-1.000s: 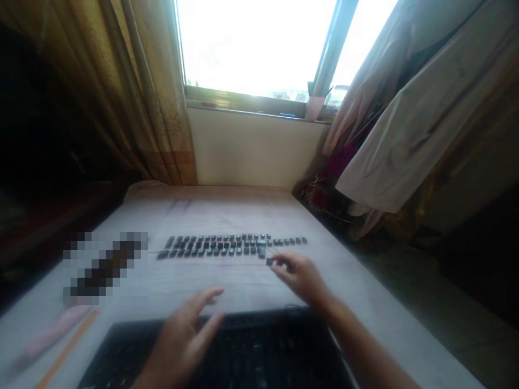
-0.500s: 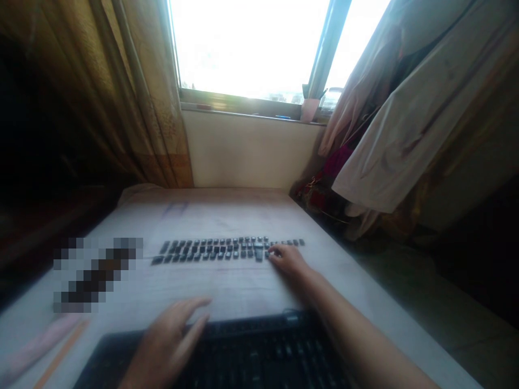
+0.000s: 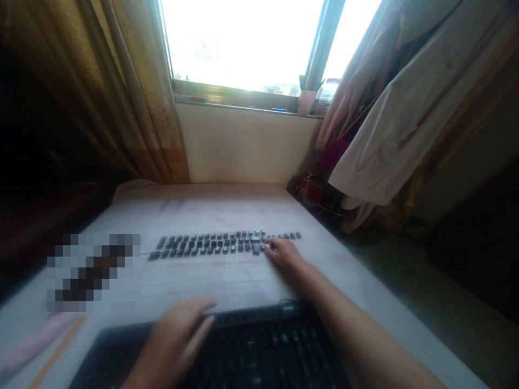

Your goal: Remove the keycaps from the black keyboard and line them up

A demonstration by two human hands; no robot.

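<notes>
Across the white-covered surface lie loose dark keycaps (image 3: 205, 244), set out in several rows. At the right part of these rows is my right hand (image 3: 284, 252), its thumb and fingertips drawn together around a small keycap (image 3: 263, 247); the fingers hide part of the row. My left hand (image 3: 178, 329) hovers over or rests on the far left part of a black keyboard (image 3: 259, 346), thumb and fingers apart with nothing between them; contact cannot be made out. The keyboard lies closest to me, running past the bottom of the view and slightly blurred.
A pixelated dark item (image 3: 95, 273) lies on the left, with a pink cloth-like thing (image 3: 38, 340) and an orange strip (image 3: 59, 351) nearer me. Beyond the surface are a curtain (image 3: 133, 97), a window and a small pot (image 3: 306, 101). Clothes (image 3: 389, 124) hang at the right.
The whole view has shifted slightly, so things sit a little higher and farther left. Both hands keep nearly the same places, the right at the keycaps and the left at the keyboard.
</notes>
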